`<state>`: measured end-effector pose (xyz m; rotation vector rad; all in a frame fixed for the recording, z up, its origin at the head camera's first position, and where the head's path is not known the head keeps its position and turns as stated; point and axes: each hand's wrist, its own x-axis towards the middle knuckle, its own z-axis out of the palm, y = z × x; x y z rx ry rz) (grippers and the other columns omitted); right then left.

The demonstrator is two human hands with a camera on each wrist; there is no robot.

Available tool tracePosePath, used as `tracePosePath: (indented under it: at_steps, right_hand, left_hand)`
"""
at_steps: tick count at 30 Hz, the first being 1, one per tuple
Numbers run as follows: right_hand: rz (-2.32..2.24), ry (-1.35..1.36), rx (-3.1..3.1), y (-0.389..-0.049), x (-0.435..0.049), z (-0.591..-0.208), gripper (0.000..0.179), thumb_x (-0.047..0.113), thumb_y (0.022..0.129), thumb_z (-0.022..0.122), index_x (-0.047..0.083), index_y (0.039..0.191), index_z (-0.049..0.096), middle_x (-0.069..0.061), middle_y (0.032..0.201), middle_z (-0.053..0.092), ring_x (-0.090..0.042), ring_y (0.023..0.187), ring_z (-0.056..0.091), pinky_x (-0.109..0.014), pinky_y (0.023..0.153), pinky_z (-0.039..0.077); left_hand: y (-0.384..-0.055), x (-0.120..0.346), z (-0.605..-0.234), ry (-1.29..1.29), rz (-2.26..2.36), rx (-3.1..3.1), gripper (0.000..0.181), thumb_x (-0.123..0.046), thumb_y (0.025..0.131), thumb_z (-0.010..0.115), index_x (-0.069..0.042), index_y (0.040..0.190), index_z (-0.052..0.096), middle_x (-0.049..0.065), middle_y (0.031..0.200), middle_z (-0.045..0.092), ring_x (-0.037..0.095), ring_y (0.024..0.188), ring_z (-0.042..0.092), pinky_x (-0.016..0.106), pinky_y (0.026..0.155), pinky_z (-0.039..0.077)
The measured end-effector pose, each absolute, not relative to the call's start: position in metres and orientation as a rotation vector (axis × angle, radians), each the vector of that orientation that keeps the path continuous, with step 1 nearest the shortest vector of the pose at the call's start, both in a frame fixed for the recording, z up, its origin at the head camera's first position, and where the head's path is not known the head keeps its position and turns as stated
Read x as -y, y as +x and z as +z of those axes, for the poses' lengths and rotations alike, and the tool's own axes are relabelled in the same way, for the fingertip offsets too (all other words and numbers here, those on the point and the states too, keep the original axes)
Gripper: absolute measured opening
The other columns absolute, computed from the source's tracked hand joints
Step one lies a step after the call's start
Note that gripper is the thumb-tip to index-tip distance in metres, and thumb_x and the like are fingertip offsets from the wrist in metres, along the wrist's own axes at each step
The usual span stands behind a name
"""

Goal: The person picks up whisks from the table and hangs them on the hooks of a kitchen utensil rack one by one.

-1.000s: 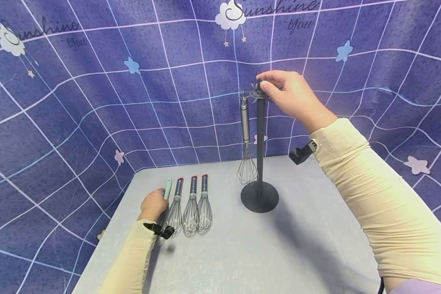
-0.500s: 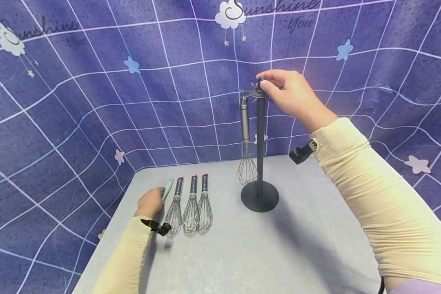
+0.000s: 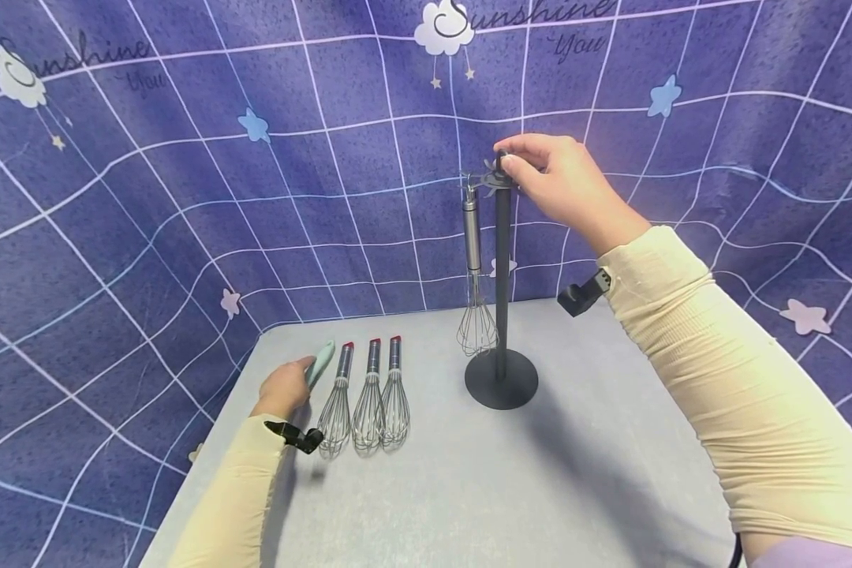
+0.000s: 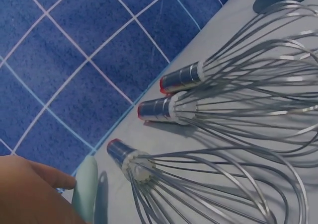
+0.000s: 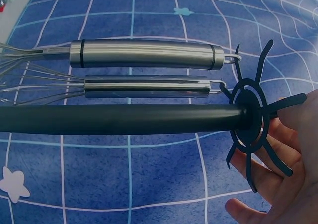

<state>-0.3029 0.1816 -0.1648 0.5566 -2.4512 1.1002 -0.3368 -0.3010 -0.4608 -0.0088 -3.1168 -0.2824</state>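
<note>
At the left of the table, my left hand [image 3: 285, 388] grips a whisk by its mint-green handle [image 3: 319, 364]. The handle's upper end sticks out past the fingers, also in the left wrist view, and its wires are hidden behind the hand. My right hand [image 3: 557, 177] pinches the top of a black utensil stand [image 3: 502, 268], just above its ring of hooks [image 5: 249, 115]. Two steel-handled whisks hang from the hooks in the right wrist view: one with a brushed handle [image 5: 149, 54], the other with a shiny handle [image 5: 149, 86].
Three whisks with red-tipped steel handles lie side by side right of my left hand: a near one [image 3: 336, 410], a middle one [image 3: 368, 410] and a right one [image 3: 395, 402]. The stand's round base [image 3: 483, 388] rests on the grey table [image 3: 454, 489], before a blue grid-patterned curtain [image 3: 369, 197].
My left hand has shifted a little to the left, and the mint-green handle now leans further right. My right hand stays at the stand's top; the hanging whisks look the same.
</note>
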Motion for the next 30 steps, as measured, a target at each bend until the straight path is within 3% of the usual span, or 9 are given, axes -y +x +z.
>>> tracePosePath:
  at_steps: [8, 18, 30]
  right_hand:
    - [1.102, 0.552, 2.466, -0.303, -0.181, -0.163, 0.038, 0.034, 0.105, 0.054, 0.015, 0.137, 0.063, -0.007, 0.134, 0.066, -0.019, 0.127, 0.059, -0.041, 0.107, 0.045]
    - [1.107, 0.552, 2.47, -0.302, -0.181, -0.162, 0.038, 0.032, 0.105, 0.054, 0.014, 0.137, 0.063, -0.008, 0.133, 0.066, -0.019, 0.123, 0.062, -0.042, 0.105, 0.047]
    - [1.059, 0.563, 2.463, -0.302, -0.18, -0.163, 0.036, 0.03, 0.105, 0.054, 0.012, 0.135, 0.065, -0.01, 0.128, 0.069, -0.019, 0.117, 0.063, -0.04, 0.099, 0.046]
  left_hand:
    - [-0.331, 0.297, -0.456, -0.022, -0.272, 3.081, 0.06, 0.004, 0.09, 0.048, -0.013, 0.148, 0.049, 0.031, 0.132, 0.059, 0.05, 0.114, 0.061, 0.063, 0.085, 0.052]
    - [-0.327, 0.297, -0.449, -0.047, -0.282, 3.026, 0.067, 0.002, 0.085, 0.057, -0.017, 0.148, 0.049, 0.027, 0.129, 0.062, 0.047, 0.112, 0.062, 0.065, 0.084, 0.051]
    - [-0.32, 0.292, -0.433, -0.16, -0.287, 2.885, 0.068, -0.005, 0.086, 0.071, -0.02, 0.149, 0.048, 0.02, 0.118, 0.066, 0.046, 0.104, 0.066, 0.066, 0.077, 0.052]
